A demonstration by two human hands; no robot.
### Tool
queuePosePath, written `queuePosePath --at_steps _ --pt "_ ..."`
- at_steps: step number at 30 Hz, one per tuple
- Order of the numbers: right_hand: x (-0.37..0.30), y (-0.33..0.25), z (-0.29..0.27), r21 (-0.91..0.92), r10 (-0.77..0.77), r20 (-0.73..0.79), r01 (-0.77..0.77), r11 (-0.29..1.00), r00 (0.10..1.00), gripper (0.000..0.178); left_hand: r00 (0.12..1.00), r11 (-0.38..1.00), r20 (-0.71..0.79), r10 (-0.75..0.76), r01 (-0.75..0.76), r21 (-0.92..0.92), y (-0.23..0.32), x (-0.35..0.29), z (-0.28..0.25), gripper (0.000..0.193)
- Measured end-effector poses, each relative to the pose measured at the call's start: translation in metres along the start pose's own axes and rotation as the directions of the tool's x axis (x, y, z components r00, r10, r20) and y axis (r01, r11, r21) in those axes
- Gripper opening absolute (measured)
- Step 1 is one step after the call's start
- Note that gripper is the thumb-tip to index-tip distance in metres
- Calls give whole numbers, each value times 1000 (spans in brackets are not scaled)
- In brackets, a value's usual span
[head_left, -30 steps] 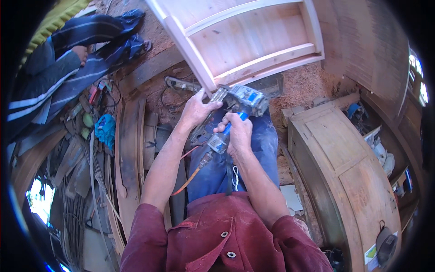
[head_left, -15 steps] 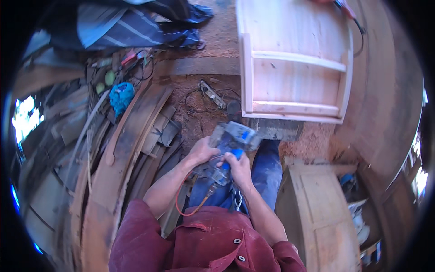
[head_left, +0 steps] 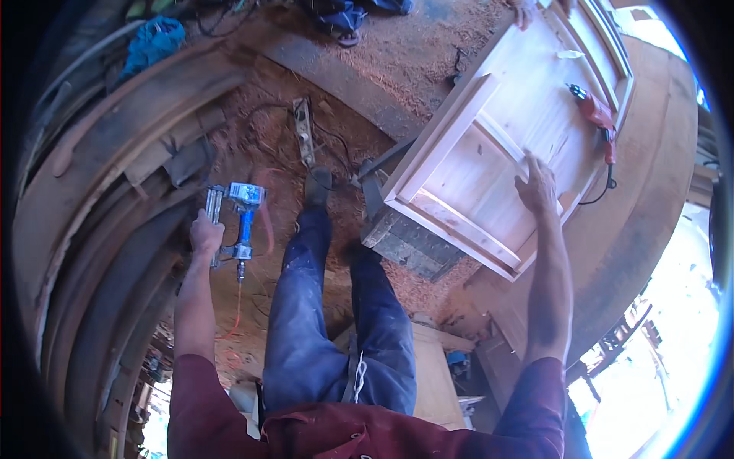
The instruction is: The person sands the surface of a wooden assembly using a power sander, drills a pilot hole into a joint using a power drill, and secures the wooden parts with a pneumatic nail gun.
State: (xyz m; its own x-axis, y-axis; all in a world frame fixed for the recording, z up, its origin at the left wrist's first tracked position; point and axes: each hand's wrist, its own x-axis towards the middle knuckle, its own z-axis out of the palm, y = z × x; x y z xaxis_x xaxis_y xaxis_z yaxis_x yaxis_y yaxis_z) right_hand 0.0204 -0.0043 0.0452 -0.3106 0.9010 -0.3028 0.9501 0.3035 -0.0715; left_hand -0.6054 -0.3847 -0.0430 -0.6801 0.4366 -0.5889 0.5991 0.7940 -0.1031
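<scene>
My left hand (head_left: 205, 236) hangs at my left side and grips a blue and silver nail gun (head_left: 235, 218) by its metal magazine, with a red hose trailing down from its handle. My right hand (head_left: 537, 186) reaches out to the right, fingers spread, resting flat on a pale wooden panelled frame (head_left: 489, 145) that lies raised on a block. A red power drill (head_left: 595, 116) lies on the far part of that frame, beyond my right hand. My legs in blue jeans stand between the two hands on sawdust-covered ground.
Long curved wooden planks (head_left: 115, 191) are stacked along the left. A hand plane (head_left: 305, 130) and black cables lie on the sawdust ahead. A wooden cabinet piece (head_left: 440, 367) stands by my right leg. Another person's hand (head_left: 524, 9) touches the frame's far edge.
Both hands held the nail gun in front of me before. Now my right hand has let go and moved to the wooden frame, while my left has swung the gun out to the left.
</scene>
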Motion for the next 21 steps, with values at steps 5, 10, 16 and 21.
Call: queuePosePath --at_steps 5,10,16,21 --pt "35 -6 4 44 165 324 -189 981 932 70 992 993 121 -36 50 -109 -59 24 94 42" --pt "64 -62 4 326 1 -333 114 938 943 48 970 974 96 -224 221 42 -113 60 168 51" --pt "125 -20 59 -46 -133 -425 125 991 896 40 991 984 34 -131 134 -117 -129 113 247 50" --pt "120 -42 56 213 108 -512 4 977 852 42 975 967 137 -176 197 -159 -135 137 305 50"
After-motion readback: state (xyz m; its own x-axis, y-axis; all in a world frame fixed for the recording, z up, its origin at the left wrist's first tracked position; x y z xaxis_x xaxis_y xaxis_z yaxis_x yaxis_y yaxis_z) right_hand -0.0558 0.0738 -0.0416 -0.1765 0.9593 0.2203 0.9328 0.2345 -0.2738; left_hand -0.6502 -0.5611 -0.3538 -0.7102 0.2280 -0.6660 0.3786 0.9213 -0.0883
